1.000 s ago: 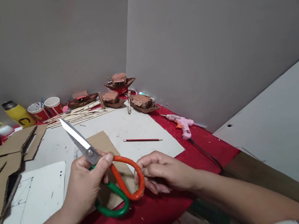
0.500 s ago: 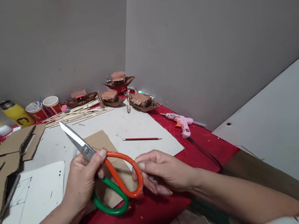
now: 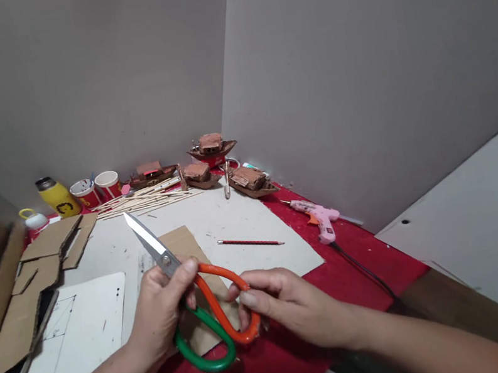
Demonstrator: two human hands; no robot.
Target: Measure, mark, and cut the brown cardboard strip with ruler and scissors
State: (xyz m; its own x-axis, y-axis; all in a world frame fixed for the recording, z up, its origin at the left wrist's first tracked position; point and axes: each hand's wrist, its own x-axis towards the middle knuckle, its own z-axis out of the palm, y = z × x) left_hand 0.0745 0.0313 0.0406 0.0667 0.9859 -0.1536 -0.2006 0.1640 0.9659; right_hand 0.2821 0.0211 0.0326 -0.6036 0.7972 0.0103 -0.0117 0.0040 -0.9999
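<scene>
A pair of scissors (image 3: 165,261) with one orange and one green handle is held up over the table, blades together and pointing up and to the left. My left hand (image 3: 164,306) grips it around the pivot, thumb on top. My right hand (image 3: 283,305) is closed on the orange handle loop, with thumb and fingers around its right side. Beneath the scissors lies a flat piece of brown cardboard (image 3: 182,241), partly hidden by my left hand and the handles. A red and black pencil (image 3: 251,243) rests on the white board to the right of it.
Several brown model boats (image 3: 250,180) stand at the back, beside thin wooden sticks (image 3: 146,197). A pink glue gun (image 3: 318,216) lies on the red cloth at right, its cord trailing forward. Cut cardboard (image 3: 39,272), a drawn sheet (image 3: 101,303), paper cups (image 3: 108,184) and a yellow bottle (image 3: 57,198) are at left.
The view has shifted, so the table appears lower and further right. My right hand has closed more firmly around the orange handle loop; my left hand keeps its hold on the scissors.
</scene>
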